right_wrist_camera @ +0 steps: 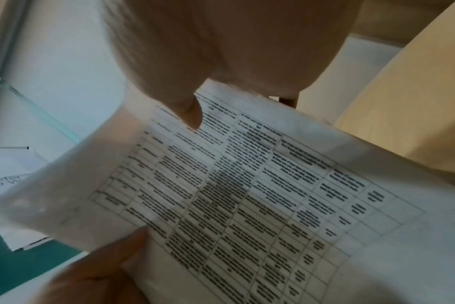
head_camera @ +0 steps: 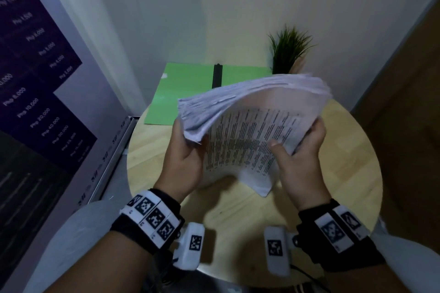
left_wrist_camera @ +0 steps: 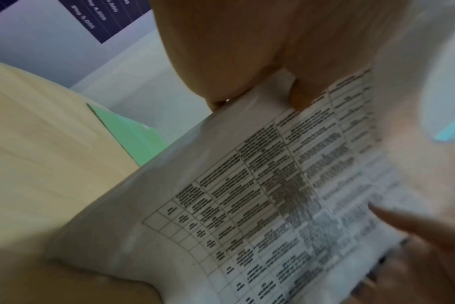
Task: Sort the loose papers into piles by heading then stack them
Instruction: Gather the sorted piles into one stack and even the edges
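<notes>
A thick bundle of printed papers (head_camera: pixel 250 126) is held in the air above the round wooden table (head_camera: pixel 333 173), bent into an arch. My left hand (head_camera: pixel 188 152) grips its left edge. My right hand (head_camera: pixel 297 152) grips its right edge, thumb on the printed top sheet. The facing sheet carries a table of text (left_wrist_camera: pixel 260 205), also seen in the right wrist view as a printed grid (right_wrist_camera: pixel 247 195). Fingers of the left hand (left_wrist_camera: pixel 221 61) and of the right hand (right_wrist_camera: pixel 208 51) curl over the paper edges.
An open green folder (head_camera: pixel 190 93) with a black clip (head_camera: pixel 217 75) lies at the table's far side. A small potted plant (head_camera: pixel 289 50) stands at the back right. A dark poster panel (head_camera: pixel 35 78) stands at the left. White walls are close behind.
</notes>
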Action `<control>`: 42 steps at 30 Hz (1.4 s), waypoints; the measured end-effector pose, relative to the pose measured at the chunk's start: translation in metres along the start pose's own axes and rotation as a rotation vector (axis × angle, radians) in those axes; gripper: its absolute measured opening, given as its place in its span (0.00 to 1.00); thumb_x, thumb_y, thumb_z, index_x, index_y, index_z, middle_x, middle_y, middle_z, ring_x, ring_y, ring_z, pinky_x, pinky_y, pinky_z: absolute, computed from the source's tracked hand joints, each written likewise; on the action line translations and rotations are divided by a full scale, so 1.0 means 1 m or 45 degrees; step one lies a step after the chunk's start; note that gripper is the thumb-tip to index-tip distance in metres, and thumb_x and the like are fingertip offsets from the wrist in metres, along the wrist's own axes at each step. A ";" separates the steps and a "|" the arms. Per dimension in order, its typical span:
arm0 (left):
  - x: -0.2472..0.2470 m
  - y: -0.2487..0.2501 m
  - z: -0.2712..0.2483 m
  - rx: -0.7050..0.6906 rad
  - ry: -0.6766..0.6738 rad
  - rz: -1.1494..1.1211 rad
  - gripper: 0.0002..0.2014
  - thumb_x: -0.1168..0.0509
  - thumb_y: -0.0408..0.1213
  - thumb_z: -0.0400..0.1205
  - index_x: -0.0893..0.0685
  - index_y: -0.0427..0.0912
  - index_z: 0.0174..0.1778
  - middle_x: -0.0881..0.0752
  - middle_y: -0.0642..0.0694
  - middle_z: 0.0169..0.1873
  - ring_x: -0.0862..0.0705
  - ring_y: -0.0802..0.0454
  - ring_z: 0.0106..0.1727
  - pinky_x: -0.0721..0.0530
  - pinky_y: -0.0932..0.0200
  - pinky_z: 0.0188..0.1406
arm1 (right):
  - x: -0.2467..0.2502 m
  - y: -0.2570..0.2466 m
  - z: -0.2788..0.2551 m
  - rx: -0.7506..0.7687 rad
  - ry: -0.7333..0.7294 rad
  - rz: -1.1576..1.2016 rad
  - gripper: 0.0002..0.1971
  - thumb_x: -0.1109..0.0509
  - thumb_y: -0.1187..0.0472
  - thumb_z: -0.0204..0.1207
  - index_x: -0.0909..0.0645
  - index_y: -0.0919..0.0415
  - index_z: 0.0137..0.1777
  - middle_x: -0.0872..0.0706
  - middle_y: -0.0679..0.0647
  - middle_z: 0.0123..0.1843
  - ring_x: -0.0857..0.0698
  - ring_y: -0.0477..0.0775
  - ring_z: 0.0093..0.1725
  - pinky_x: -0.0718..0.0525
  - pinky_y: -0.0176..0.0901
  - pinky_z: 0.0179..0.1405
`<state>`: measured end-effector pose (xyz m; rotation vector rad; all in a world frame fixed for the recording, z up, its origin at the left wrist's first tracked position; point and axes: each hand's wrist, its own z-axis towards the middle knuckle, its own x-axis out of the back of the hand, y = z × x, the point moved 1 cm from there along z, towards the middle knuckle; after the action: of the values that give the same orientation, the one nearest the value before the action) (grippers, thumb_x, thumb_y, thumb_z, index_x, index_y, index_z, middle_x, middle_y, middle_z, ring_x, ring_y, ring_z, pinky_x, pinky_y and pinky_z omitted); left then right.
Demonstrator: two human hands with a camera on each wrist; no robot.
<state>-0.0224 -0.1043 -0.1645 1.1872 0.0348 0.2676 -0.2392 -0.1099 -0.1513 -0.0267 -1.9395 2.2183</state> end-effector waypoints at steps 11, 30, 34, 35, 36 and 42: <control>-0.002 0.079 -0.007 -0.527 -0.269 0.687 0.15 0.38 0.28 0.76 0.26 0.50 0.53 0.17 0.48 0.44 0.20 0.45 0.44 0.21 0.47 0.41 | 0.035 -0.079 -0.011 0.971 -0.355 -0.812 0.28 0.30 0.72 0.65 0.13 0.52 0.66 0.08 0.55 0.59 0.12 0.60 0.62 0.25 0.68 0.76; 0.034 0.011 0.018 0.135 0.263 -0.373 0.17 0.36 0.29 0.76 0.16 0.37 0.62 0.10 0.48 0.55 0.13 0.53 0.59 0.17 0.60 0.58 | 0.055 -0.001 0.016 0.166 0.371 0.083 0.08 0.27 0.65 0.84 0.14 0.50 0.56 0.09 0.37 0.52 0.10 0.33 0.52 0.14 0.27 0.48; 0.029 -0.013 0.004 0.289 0.205 -0.095 0.12 0.40 0.27 0.72 0.17 0.33 0.49 0.13 0.54 0.41 0.17 0.63 0.42 0.20 0.71 0.41 | 0.043 0.051 0.005 -0.073 0.309 -0.019 0.14 0.29 0.73 0.80 0.16 0.54 0.58 0.12 0.42 0.52 0.12 0.28 0.43 0.15 0.28 0.41; 0.028 -0.019 0.002 0.356 0.177 -0.055 0.12 0.40 0.25 0.73 0.16 0.33 0.50 0.12 0.53 0.42 0.16 0.63 0.43 0.19 0.72 0.40 | 0.039 0.061 0.002 -0.120 0.284 -0.044 0.17 0.31 0.76 0.80 0.17 0.55 0.61 0.12 0.42 0.51 0.14 0.27 0.42 0.16 0.28 0.41; 0.028 -0.025 0.000 0.411 0.157 -0.040 0.14 0.39 0.22 0.76 0.15 0.38 0.52 0.10 0.54 0.44 0.14 0.63 0.45 0.19 0.72 0.41 | 0.035 0.068 -0.001 -0.169 0.267 -0.050 0.19 0.32 0.77 0.79 0.19 0.56 0.63 0.13 0.43 0.50 0.14 0.28 0.42 0.18 0.26 0.40; 0.029 -0.046 -0.006 0.569 0.150 0.012 0.22 0.33 0.24 0.76 0.13 0.42 0.66 0.08 0.48 0.59 0.12 0.50 0.63 0.15 0.48 0.64 | 0.029 0.081 -0.001 -0.310 0.301 0.055 0.25 0.33 0.78 0.80 0.22 0.52 0.70 0.14 0.44 0.53 0.14 0.39 0.46 0.21 0.18 0.34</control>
<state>0.0138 -0.1083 -0.2061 1.6142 0.2006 0.3487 -0.2783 -0.1147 -0.2276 -0.3516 -2.0749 1.8901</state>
